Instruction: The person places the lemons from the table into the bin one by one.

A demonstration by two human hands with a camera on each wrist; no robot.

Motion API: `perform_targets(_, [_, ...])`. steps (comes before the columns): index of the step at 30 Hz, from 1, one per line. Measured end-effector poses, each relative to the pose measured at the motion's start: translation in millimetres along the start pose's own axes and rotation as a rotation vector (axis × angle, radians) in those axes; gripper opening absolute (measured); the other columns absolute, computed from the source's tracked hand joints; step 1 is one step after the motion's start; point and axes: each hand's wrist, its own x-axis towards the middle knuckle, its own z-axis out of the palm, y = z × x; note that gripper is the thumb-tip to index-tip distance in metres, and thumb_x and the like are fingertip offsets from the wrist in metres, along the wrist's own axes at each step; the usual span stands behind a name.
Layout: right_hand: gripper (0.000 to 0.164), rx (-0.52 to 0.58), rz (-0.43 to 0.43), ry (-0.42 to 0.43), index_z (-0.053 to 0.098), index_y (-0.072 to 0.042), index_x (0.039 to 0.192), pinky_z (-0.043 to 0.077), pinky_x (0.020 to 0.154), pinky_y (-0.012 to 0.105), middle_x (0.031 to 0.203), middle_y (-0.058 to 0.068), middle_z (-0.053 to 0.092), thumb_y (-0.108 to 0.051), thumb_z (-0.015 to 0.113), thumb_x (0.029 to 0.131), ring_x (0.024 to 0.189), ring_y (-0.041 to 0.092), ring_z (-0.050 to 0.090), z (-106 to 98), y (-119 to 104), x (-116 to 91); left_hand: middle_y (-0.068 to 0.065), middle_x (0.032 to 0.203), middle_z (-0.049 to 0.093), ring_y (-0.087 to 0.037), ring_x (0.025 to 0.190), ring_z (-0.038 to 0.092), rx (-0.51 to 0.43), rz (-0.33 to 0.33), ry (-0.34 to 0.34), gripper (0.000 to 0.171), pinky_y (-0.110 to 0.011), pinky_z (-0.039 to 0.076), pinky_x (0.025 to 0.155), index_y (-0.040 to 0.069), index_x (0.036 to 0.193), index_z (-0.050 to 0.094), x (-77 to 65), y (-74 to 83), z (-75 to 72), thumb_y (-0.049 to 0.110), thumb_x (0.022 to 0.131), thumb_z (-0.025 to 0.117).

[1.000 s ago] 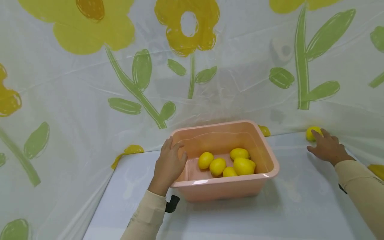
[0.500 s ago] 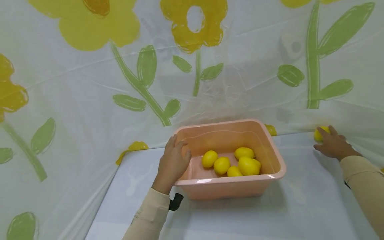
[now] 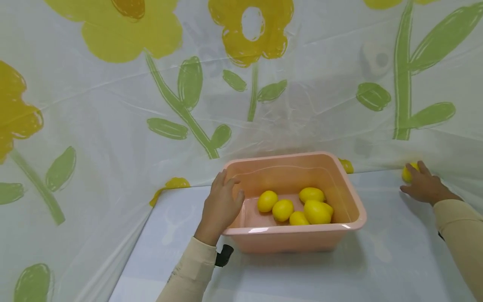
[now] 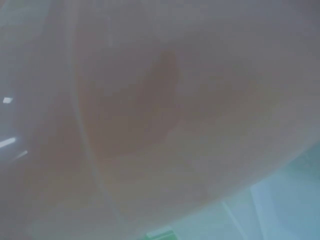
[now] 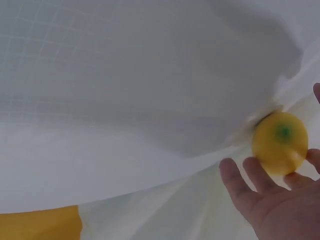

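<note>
A pink plastic basin [image 3: 286, 242] holds several yellow lemons [image 3: 318, 212], bunched toward its right side. My left hand [image 3: 219, 207] lies over the basin's left rim, its fingers loosely spread and holding no lemon. In the left wrist view the basin's wall [image 4: 200, 125] fills most of the picture, and the fingers are hidden. Far to the right, my right hand [image 3: 428, 187] reaches a single lemon [image 5: 280, 145] at the table's back edge. In the right wrist view its spread fingers [image 5: 257, 177] are right at the lemon's underside and sides.
A white table [image 3: 286, 277] carries the basin. Behind it hangs a pale sheet [image 3: 302, 126] printed with yellow flowers and green stems, meeting the back edge close to the lone lemon. Black straps [image 3: 224, 256] sit at the wrists.
The head view has shifted, so the scene slides slightly right. My right fingers cover a bit more of the lone lemon, which stays in place. The left hand stays at the basin's rim.
</note>
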Motion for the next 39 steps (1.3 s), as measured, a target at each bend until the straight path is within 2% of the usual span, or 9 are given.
perform_targets(4, [0.083,-0.008,0.0,0.04,0.008,0.015,0.137,0.028,0.087,0.072,0.132,0.048,0.0,-0.024,0.056,0.082,0.103,0.071,0.024,-2,-1,-2,-0.014,0.147,0.033,-0.03,0.137,0.029,0.003,-0.001,0.001,0.034,-0.053,0.046,0.091,0.016,0.118,0.061,0.3,1.0,-0.3,0.03,0.088,0.054])
perform_targets(7, [0.076,-0.007,0.004,0.074,0.014,0.017,0.134,0.032,0.084,0.07,0.126,0.05,0.007,-0.018,0.056,0.081,0.102,0.066,0.029,-3,-1,-3,-0.014,0.148,0.032,-0.03,0.138,0.028,0.0,-0.006,-0.002,0.034,-0.053,0.046,0.091,0.016,0.118,0.061,0.0,1.5,-0.6,0.031,0.088,0.055])
perform_targets(13, [0.066,0.021,0.02,0.079,0.022,0.018,0.131,0.034,0.083,0.069,0.123,0.048,0.012,-0.013,0.055,0.082,0.103,0.061,0.032,0,-1,-8,-0.014,0.147,0.032,-0.029,0.138,0.028,-0.012,-0.003,-0.002,0.035,-0.053,0.045,0.092,0.015,0.119,0.061,-0.3,1.4,0.2,0.031,0.088,0.054])
perform_targets(22, [0.054,-0.033,-0.09,0.107,0.033,0.02,0.124,0.028,0.089,0.068,0.116,0.045,0.03,-0.009,0.053,0.082,0.109,0.057,0.029,4,0,-12,-0.015,0.146,0.034,-0.029,0.137,0.03,0.007,0.016,0.013,0.035,-0.052,0.046,0.091,0.015,0.119,0.061,0.0,-0.5,0.2,0.031,0.088,0.054])
perform_targets(34, [0.054,-0.032,-0.107,0.12,0.04,0.012,0.124,0.037,0.079,0.067,0.12,0.042,0.028,-0.016,0.06,0.082,0.102,0.058,0.04,19,-16,-34,-0.014,0.147,0.033,-0.029,0.137,0.029,-0.008,0.013,-0.001,0.035,-0.054,0.046,0.09,0.016,0.119,0.06,-2.7,-0.8,-1.8,0.031,0.088,0.054])
perform_targets(39, [0.053,-0.018,-0.105,0.124,0.04,0.009,0.124,0.037,0.078,0.067,0.122,0.042,0.027,-0.016,0.06,0.081,0.103,0.058,0.039,22,-23,-44,-0.013,0.147,0.032,-0.028,0.137,0.029,-0.009,0.011,-0.001,0.036,-0.054,0.046,0.09,0.016,0.12,0.06,-2.4,-2.2,-1.9,0.032,0.088,0.053])
